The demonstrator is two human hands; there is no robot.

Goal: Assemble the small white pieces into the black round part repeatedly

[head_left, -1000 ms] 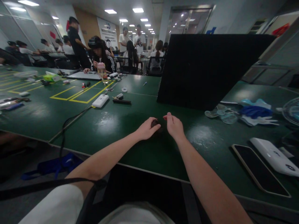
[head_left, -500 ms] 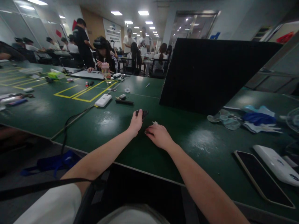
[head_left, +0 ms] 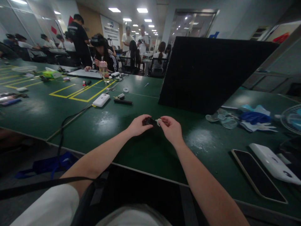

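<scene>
Left hand (head_left: 139, 125) pinches a small black part (head_left: 150, 121), right hand (head_left: 172, 129) pinches a white piece (head_left: 159, 121) just beside it, both raised off the green table (head_left: 145, 150), fingertips facing.

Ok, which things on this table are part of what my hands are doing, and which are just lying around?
In use: small black part in the left hand; small white piece in the right hand.
Lying about: phone; white power bank by the phone; blue gloves; black bar.
</scene>
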